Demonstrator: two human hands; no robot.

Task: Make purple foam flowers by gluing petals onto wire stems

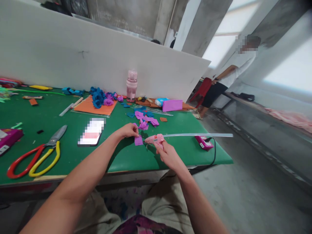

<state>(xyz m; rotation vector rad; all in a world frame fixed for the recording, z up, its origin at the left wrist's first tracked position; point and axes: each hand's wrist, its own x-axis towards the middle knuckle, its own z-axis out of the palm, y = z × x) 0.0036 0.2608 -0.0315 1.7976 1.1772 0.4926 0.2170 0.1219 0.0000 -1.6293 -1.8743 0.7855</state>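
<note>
My right hand (168, 154) is closed round the grip of a pink glue gun (155, 139). A long clear glue stick (197, 135) juts out of the gun's back to the right. The nozzle points left at a small purple paper piece (138, 140). My left hand (128, 130) pinches that piece by its top, just above the green table (73, 152). More purple paper pieces (147, 121) lie on the table just beyond my hands.
Large scissors with red and yellow handles (36, 156) and a phone (91, 132) lie to the left. Blue and purple paper flowers (101, 98) rest on an orange sheet. A pink bottle (131, 84) stands by the white board. A person stands at the far right.
</note>
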